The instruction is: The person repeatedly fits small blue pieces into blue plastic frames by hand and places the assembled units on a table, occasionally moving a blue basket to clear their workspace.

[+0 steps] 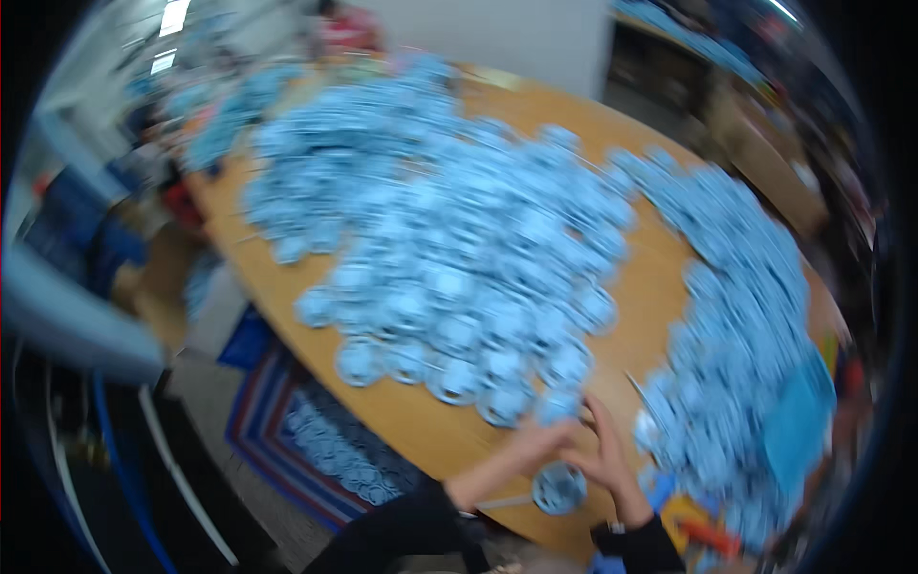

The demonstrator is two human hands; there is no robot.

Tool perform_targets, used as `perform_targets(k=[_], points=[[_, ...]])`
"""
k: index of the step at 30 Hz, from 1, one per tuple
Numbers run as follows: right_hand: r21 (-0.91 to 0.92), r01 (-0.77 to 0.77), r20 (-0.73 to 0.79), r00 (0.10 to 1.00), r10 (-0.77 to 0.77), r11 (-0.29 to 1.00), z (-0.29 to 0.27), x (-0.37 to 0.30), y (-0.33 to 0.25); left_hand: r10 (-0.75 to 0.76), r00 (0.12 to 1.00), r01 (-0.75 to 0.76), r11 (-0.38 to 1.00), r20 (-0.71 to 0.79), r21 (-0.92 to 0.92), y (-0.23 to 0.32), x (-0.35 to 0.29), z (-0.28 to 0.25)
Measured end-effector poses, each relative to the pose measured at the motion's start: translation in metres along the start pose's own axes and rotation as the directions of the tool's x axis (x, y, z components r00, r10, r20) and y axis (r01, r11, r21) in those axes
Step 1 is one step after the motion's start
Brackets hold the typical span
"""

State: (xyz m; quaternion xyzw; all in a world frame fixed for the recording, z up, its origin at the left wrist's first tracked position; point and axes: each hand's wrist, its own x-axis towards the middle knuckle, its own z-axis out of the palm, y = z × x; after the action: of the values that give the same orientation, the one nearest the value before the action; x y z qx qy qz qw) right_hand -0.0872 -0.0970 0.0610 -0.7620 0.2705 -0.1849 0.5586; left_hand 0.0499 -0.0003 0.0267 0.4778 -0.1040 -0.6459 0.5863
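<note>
Both my hands are together at the near edge of the pile of light-blue round pieces [449, 287], which lie overlapped in rows on the table. My left hand [545, 438] reaches in from the lower left; its fingers are smeared and partly lost against my right hand. A light-blue piece [557, 406] shows right beyond its fingertips; whether the hand grips it is unclear. My right hand [604, 457] has thumb and fingers apart, curved toward the left. Below the hands sits a single round blue piece [559, 488] with dark marks and a pale stick-like part.
A second heap of blue pieces [727, 354] runs along the right side of the wooden table [641, 297]. Near it are a blue sheet [801, 421] and an orange-red item [710, 538]. A striped bag [316, 450] holding blue pieces stands below the left edge. Someone in red [349, 29] is at the far end.
</note>
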Motion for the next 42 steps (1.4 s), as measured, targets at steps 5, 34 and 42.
perform_targets(k=[5,34,42], points=[[-0.804,-0.131,-0.268,0.95,-0.158,0.58,-0.087,0.007,0.094,-0.028,0.997,0.02,0.992,-0.067,-0.121,-0.009,-0.042,-0.028],[-0.411,-0.426,-0.539,0.826,0.161,0.806,-0.112,-0.012,0.131,0.114,0.989,-0.107,0.992,0.097,-0.072,0.009,-0.033,-0.03],[0.825,-0.233,-0.105,0.832,0.544,0.516,0.028,-0.012,0.006,0.222,0.975,-0.211,0.952,0.026,-0.221,0.013,-0.007,-0.014]])
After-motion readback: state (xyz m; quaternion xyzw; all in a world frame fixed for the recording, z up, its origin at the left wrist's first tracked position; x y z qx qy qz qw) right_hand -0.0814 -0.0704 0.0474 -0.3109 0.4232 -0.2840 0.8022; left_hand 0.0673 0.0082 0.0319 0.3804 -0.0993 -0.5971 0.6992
